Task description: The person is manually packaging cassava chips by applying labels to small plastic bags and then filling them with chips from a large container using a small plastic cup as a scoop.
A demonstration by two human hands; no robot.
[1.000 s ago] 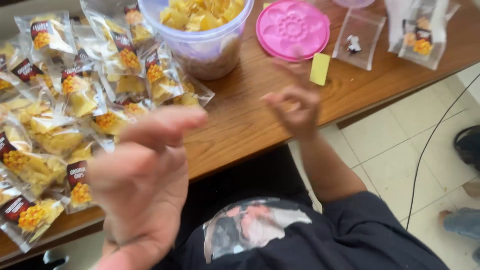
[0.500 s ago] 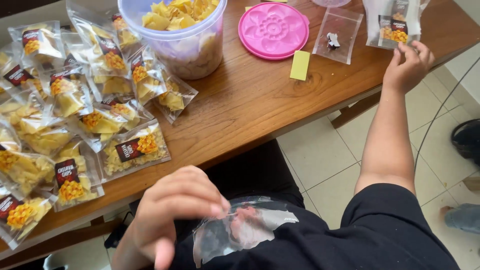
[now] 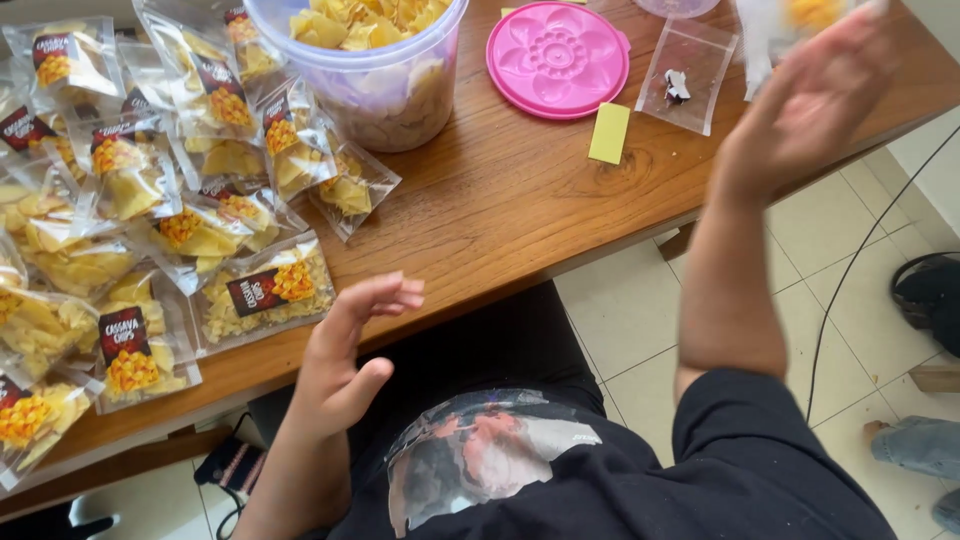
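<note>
Head view: looks down on a wooden bench [image 3: 520, 200] and the person's lap.
Left hand [image 3: 350, 350]: open, fingers spread and loose, grip wide and holding nothing, raised over the lap just off the near bench edge.
Right hand [image 3: 810, 100]: lifted at the far right, motion-blurred; it overlaps a clear bag [image 3: 790, 25] with yellow contents, but whether the grip is closed on it I cannot tell.
Nearest thing to the left hand: a sealed chip packet [image 3: 265, 290] with a dark label, lying flat on the bench just up and left of the fingertips, apart from them.
Packet axis: long side runs roughly along the bench edge, tilted slightly; label end toward the left.
Nearer hand: the left, clearly; the right is well apart across the bench.
Other packets: a heap of filled packets [image 3: 110, 200] covers the left of the bench.
Tub [image 3: 390, 80]: clear plastic, full of yellow chips, behind the packets.
Lid [image 3: 557, 58]: pink, round, flat beside the tub.
Small items: a yellow slip [image 3: 609, 133] and an empty clear pouch [image 3: 685, 65] lie near the lid.
</note>
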